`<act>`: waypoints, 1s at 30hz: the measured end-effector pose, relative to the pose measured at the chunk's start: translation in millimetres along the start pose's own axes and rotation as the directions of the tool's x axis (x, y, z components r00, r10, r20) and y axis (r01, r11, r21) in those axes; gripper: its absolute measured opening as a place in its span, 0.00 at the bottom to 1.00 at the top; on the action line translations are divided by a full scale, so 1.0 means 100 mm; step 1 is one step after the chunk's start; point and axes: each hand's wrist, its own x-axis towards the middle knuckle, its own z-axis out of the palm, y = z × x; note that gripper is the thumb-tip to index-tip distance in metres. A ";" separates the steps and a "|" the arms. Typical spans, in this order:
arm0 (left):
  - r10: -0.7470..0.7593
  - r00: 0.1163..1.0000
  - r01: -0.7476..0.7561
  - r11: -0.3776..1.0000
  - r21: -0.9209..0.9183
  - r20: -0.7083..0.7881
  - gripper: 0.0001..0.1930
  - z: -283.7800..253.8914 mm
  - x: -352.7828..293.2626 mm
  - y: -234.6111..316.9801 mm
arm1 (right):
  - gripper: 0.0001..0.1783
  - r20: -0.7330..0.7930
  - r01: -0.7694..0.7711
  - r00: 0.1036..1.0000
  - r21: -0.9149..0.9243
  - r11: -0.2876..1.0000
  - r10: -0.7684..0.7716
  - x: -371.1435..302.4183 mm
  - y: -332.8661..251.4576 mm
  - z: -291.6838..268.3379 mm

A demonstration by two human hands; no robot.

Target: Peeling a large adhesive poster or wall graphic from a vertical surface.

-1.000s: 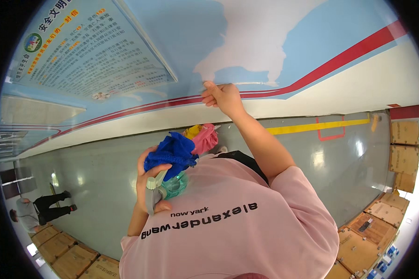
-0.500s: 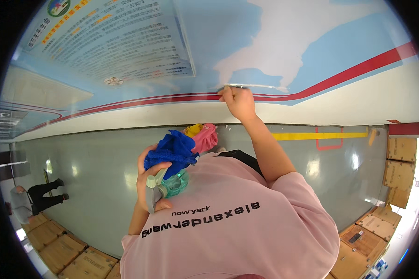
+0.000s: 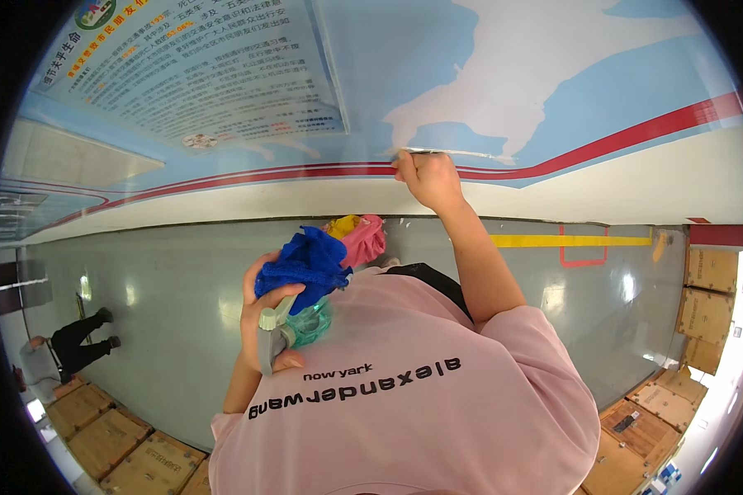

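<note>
My left hand point(image 3: 256, 309) is closed round a spray bottle with a grey trigger head and a clear green body point(image 3: 309, 323), held close to my chest. A bunched blue cloth point(image 3: 304, 268) is gripped in the same hand. My right hand point(image 3: 429, 177) is raised to the blue wall panel point(image 3: 380, 74), its fingers pinched at the left end of a thin whitish strip point(image 3: 466, 154), just above the red stripe. Whatever sits between those fingertips is too small to make out.
Beyond the blue cloth are a pink cloth point(image 3: 365, 239) and a yellow cloth point(image 3: 343, 226); what supports them is hidden. Yellow tape point(image 3: 570, 241) marks the grey floor. Wooden crates point(image 3: 111, 441) line both lower sides. Another person point(image 3: 62, 351) is at the far left.
My right hand stays by the strip, turned slightly and shifted a little to the right. The left hand keeps its hold on the bottle and blue cloth. The other person has shifted slightly.
</note>
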 end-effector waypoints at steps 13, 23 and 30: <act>0.011 1.000 -0.011 0.999 -0.045 0.001 0.44 0.07 0.06 0.02 | 0.31 -0.169 -0.087 0.985 -0.380 0.921 0.023 0.05 -0.41 -0.22; 0.029 0.994 -0.029 1.000 0.000 0.105 0.43 0.05 0.18 0.02 | 0.23 -0.138 0.110 0.979 -0.261 0.959 -0.150 0.03 -0.23 -0.20; 0.045 0.993 -0.038 0.997 -0.061 0.112 0.43 0.05 0.22 0.07 | 0.26 -0.050 -0.071 0.997 -0.294 0.953 0.059 0.03 -0.52 -0.24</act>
